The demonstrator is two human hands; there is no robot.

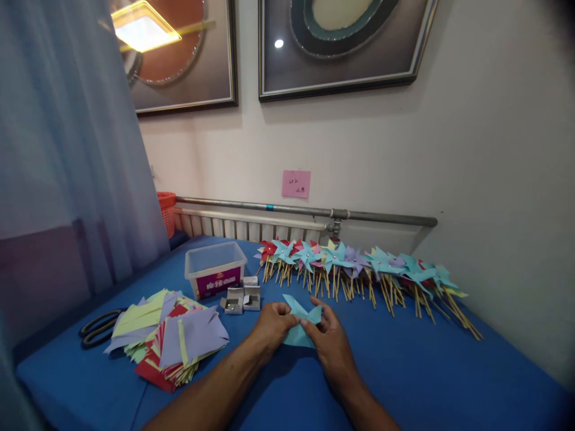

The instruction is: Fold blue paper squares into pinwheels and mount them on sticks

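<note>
Between my two hands is a light blue paper pinwheel (298, 339), its corners partly folded in toward the middle. My left hand (272, 326) pinches it from the left, thumb near the centre. From the right, my right hand (330, 335) grips it with the thumb at the centre and a finger behind a raised corner. The centre is partly covered by my thumbs. Small open boxes (242, 299) stand beyond my left hand, with small shiny pieces in one. A pile of cut coloured paper sheets (193, 335) lies to the left.
Finished pinwheels on sticks (336, 256) lie in a long row along the back right. A clear plastic tub (215, 258) stands behind the boxes. Black-handled scissors (96, 328) lie partly under the paper. A metal pipe (305, 211) runs along the wall; a curtain (85, 149) hangs left.
</note>
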